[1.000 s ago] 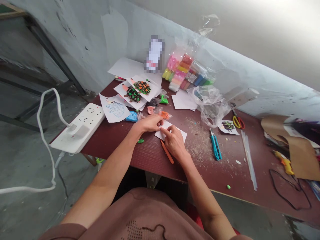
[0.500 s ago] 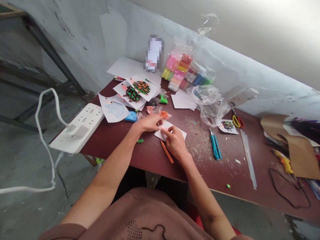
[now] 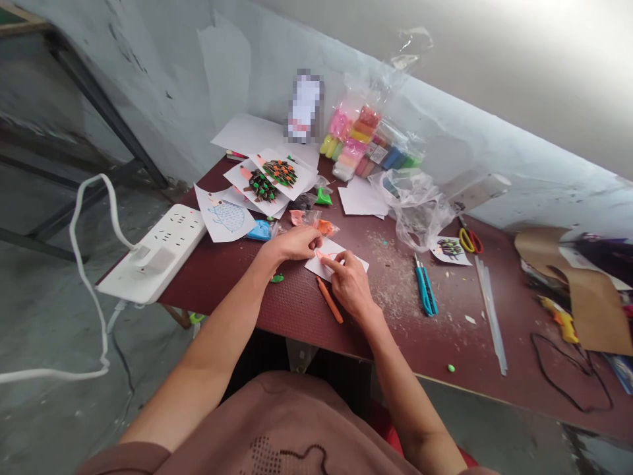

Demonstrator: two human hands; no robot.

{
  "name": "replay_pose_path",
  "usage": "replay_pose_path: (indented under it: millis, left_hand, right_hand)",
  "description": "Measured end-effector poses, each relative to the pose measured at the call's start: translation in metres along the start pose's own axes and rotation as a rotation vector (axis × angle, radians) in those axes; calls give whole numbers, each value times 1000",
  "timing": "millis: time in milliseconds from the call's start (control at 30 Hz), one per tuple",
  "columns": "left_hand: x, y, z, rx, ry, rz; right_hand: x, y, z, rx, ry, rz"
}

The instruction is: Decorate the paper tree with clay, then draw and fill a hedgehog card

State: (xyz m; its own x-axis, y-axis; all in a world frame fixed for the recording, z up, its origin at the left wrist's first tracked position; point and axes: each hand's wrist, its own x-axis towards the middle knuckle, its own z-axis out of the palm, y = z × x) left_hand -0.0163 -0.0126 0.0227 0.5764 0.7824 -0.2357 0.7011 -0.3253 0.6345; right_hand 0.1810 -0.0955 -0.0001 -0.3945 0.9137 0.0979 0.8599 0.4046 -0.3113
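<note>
A small white card (image 3: 357,260) lies on the dark red table, with a thin orange-pink shape (image 3: 326,254) on it. At the card's left edge is my left hand (image 3: 299,242), its fingers curled together; whatever is between them is too small to tell. My right hand (image 3: 347,277) rests over the card's lower part, index finger stretched to the orange-pink shape, the other fingers partly bent and apart. Just below the card lies an orange stick-like tool (image 3: 329,300). Packets of orange clay (image 3: 326,227) and blue clay (image 3: 260,230) sit behind my left hand.
Hedgehog pictures (image 3: 280,173) lie at the back left, near a power strip (image 3: 154,254). Clay packs (image 3: 353,148) and a plastic bag (image 3: 418,204) stand at the back. A teal cutter (image 3: 426,287), scissors (image 3: 470,240) and a yellow glue gun (image 3: 561,319) are to the right.
My right hand has shifted slightly right and its fingers have loosened, showing more of the orange-pink shape. My left hand has stayed nearly in place.
</note>
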Motion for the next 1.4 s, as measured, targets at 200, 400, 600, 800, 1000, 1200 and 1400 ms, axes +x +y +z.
replay_pose_path:
  millis: [200, 400, 600, 800, 1000, 1200, 1400]
  left_hand:
    - [0, 0, 0, 5, -3, 5]
    - [1, -1, 1, 18, -3, 13]
    - [1, -1, 2, 31, -2, 3]
    - [2, -1, 1, 23, 1, 17]
    - [3, -2, 2, 11, 4, 20]
    - [3, -3, 2, -2, 1, 5]
    - [1, -1, 2, 16, -2, -5]
  right_hand:
    - [2, -4, -1, -61, -34, -13]
    - [3, -1, -2, -66, -9, -31]
    - [5, -2, 2, -70, -13, -65]
    - [12, -3, 2, -95, 1, -53]
    - [14, -4, 4, -127, -9, -71]
    - [11, -1, 1, -111, 6, -62]
    - [9, -2, -2, -122, -29, -63]
